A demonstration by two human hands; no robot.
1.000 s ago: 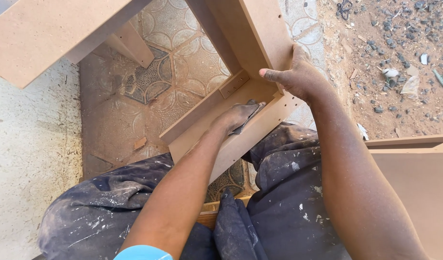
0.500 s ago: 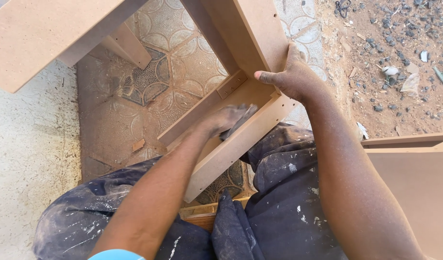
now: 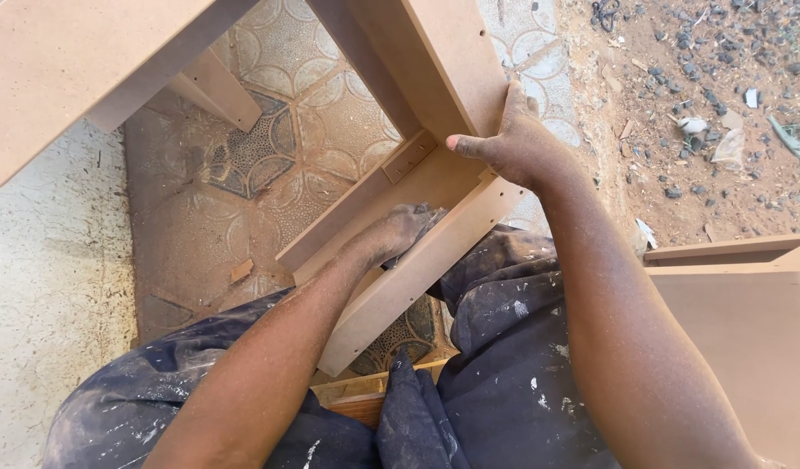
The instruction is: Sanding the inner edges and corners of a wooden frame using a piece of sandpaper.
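Already the fibreboard frame stands mostly joined: an upright board rises toward the top of the view, a lower panel runs down-left from it toward the person's lap, and a small wooden corner block sits in the angle where the two meet. The frame rests tilted over the patterned floor tiles and against the knees, its near end coming down between the legs. Along the front of the lower panel lies an edge rail, and it looks seated, though whether it is fastened cannot be told; I see no screws, nails or glue line at this joint.

The left hand lies palm down inside the frame, on the lower panel just behind the rail. Its fingers are curled over something dark and flat, perhaps a sanding pad or scrap of paper, but too little shows to say what it is or how tightly it is held. The right hand grips the upright board at the corner, fingers wrapped round the far edge and thumb stretched flat along the near face, steadying the piece.

Judging from the dust on both forearms and the dark, paint-flecked trousers, the work seems to be in a smoothing or fitting stage, with assembly of this corner largely done and surface finishing left.

Further out, another fibreboard panel fills the upper left, a second boxlike piece lies at the right, and bare ground strewn with rubble lies beyond the tiles.
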